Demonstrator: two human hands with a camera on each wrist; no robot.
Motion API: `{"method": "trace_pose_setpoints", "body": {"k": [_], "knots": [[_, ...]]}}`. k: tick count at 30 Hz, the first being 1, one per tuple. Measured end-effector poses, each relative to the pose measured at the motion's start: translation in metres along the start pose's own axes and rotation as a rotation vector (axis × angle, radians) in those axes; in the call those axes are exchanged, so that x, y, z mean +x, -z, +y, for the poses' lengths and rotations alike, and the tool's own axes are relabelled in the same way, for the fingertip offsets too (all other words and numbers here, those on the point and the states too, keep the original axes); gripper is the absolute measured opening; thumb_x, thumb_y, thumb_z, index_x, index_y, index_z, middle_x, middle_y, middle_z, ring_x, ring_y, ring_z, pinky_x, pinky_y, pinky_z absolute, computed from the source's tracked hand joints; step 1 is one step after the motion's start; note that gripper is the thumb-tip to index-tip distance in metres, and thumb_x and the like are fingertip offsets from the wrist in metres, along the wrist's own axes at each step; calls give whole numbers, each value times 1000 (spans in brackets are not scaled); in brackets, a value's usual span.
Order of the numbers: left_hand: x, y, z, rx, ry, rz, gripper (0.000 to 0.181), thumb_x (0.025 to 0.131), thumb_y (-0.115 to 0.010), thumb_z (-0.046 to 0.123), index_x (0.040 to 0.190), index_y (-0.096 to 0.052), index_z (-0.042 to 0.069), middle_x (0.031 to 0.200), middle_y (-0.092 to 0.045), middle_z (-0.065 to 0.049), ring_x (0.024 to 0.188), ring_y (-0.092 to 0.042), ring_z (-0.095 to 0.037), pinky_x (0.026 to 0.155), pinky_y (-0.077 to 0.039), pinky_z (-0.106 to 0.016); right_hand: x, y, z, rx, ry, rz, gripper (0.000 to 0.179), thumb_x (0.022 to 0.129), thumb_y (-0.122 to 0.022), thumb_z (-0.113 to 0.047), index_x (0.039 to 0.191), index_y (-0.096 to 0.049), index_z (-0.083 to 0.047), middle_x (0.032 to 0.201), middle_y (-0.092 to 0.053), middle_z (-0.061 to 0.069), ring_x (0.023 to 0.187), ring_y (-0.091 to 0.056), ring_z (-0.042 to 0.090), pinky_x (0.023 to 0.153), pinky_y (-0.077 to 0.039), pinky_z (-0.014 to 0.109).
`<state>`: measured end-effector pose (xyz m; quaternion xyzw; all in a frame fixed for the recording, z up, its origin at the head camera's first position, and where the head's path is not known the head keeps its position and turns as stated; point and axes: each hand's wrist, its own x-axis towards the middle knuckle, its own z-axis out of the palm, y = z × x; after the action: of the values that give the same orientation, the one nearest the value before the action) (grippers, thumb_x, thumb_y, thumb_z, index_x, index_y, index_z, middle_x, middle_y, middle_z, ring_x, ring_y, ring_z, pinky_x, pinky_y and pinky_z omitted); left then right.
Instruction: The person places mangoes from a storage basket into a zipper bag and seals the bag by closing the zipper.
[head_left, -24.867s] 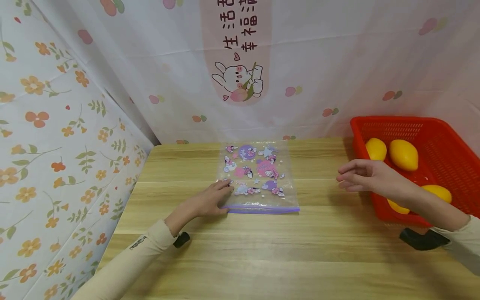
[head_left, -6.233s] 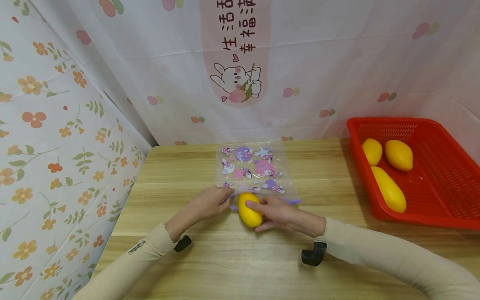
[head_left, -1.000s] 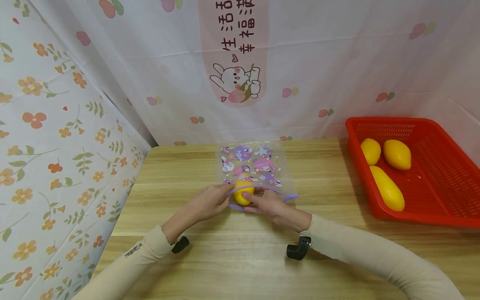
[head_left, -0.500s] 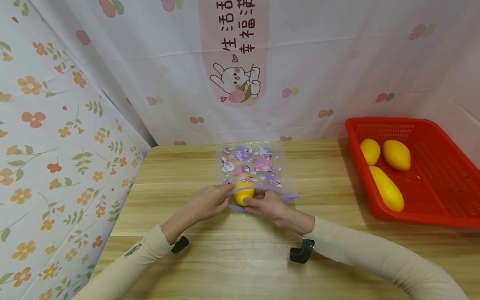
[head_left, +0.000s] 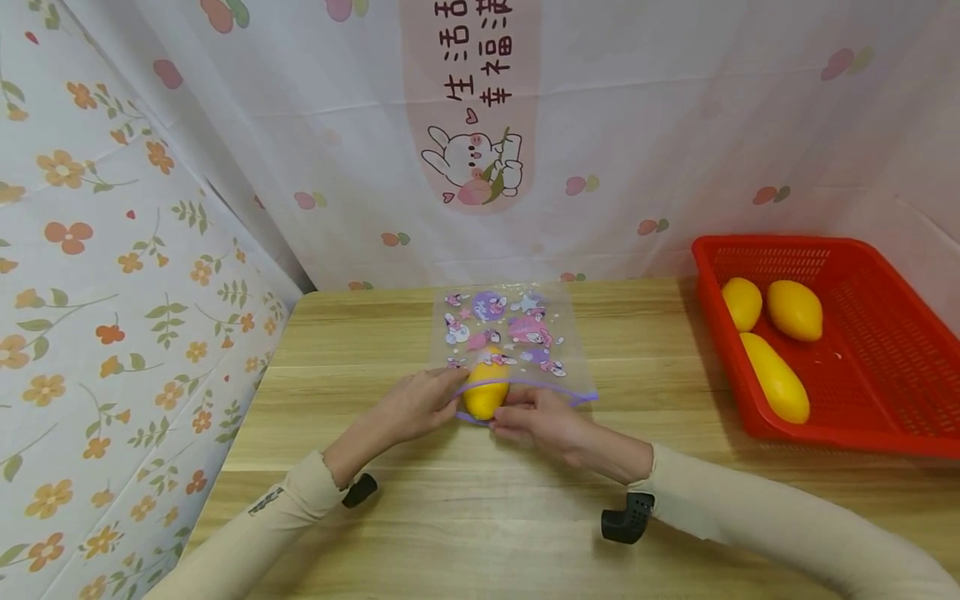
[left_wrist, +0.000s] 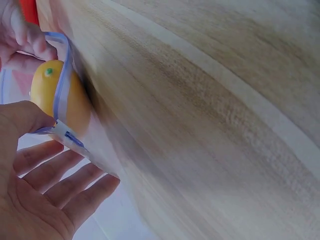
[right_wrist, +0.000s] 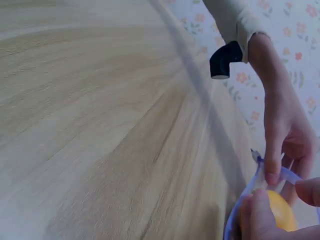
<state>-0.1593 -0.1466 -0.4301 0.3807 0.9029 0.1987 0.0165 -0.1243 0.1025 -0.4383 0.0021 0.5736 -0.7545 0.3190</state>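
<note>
Yellow oval fruit point(head_left: 486, 400) lies partly inside clear, purple-rimmed plastic bag point(head_left: 517, 337); left hand point(head_left: 416, 406) pinches its edge, right hand point(head_left: 551, 425): grip unclear.

The smooth, oval yellow fruit point(head_left: 484, 402), held by the right hand point(head_left: 555, 427) before the mouth of the clear, purple-edged, printed plastic bag point(head_left: 570, 354) seconds ago, now lies partly inside it, the bag's once-flat mouth gaping and the thumb point(head_left: 502, 414) shifted from the fruit's front to its edge.
</note>
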Motion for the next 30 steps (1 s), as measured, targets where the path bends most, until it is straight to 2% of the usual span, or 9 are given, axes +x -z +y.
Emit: {"method": "trace_pose_setpoints", "body": {"k": [2,5,8,11,13,15,18,24,30], "knots": [[0,0,0,-3,3,1,47,94,-70,9,137,-57,-4,133,-61,-23,73,-62,-17,90,-56,-43,-5,1,-2,0,-18,-20,53,102,-55,3,141,-25,24,131,-46,37,111,-64,33,99,-50,40],[-1,0,-1,-12,3,1,48,93,-71,9,137,-57,-3,133,-61,-24,57,-47,-9,80,-57,-35,-13,4,-5,-4,-48,-48,53,102,-54,4,141,-25,23,126,-47,36,113,-63,36,100,-49,42],[-2,0,0,-10,-1,7,49,92,-72,10,137,-56,-2,134,-61,-24,50,-36,-4,70,-52,-30,-19,8,-7,-34,-74,-88,45,102,-54,4,136,-32,21,120,-51,31,112,-63,38,100,-49,44],[-3,-1,-1,0,-17,21,50,91,-73,8,137,-56,-2,135,-59,-25,49,-40,-7,69,-53,-32,-23,14,-12,-87,-97,-142,40,103,-56,-1,132,-38,20,119,-54,31,111,-64,37,100,-48,45],[-4,-2,-2,12,-33,34,51,90,-73,7,138,-56,-2,137,-58,-25,60,-56,-13,78,-57,-38,-25,18,-15,-125,-115,-174,39,103,-57,-4,131,-42,19,120,-55,30,109,-64,36,100,-49,45],[-5,-2,-3,21,-47,43,53,89,-74,6,138,-55,-2,138,-57,-25,81,-67,-24,86,-57,-44,-27,22,-18,-160,-122,-198,43,103,-59,-7,132,-42,20,121,-54,31,109,-64,36,100,-48,47],[-5,-3,-3,35,-53,45,56,88,-75,6,139,-54,-3,139,-55,-25,112,-64,-38,95,-53,-50,-31,28,-25,-209,-129,-212,46,103,-61,-10,134,-42,19,122,-54,32,108,-64,37,100,-48,48],[-6,-5,-5,53,-49,19,57,90,-75,8,141,-53,-4,141,-54,-26,119,-60,-39,97,-51,-50,-41,39,-39,-334,-143,-255,47,102,-63,-13,133,-44,18,118,-57,29,106,-62,36,99,-50,47],[-7,-4,-4,46,-37,2,57,91,-73,9,142,-51,-5,143,-51,-28,128,-53,-42,99,-49,-51,-49,51,-52,-388,-177,-292,45,101,-63,-12,132,-47,17,119,-57,28,111,-61,43,99,-49,50]]}}
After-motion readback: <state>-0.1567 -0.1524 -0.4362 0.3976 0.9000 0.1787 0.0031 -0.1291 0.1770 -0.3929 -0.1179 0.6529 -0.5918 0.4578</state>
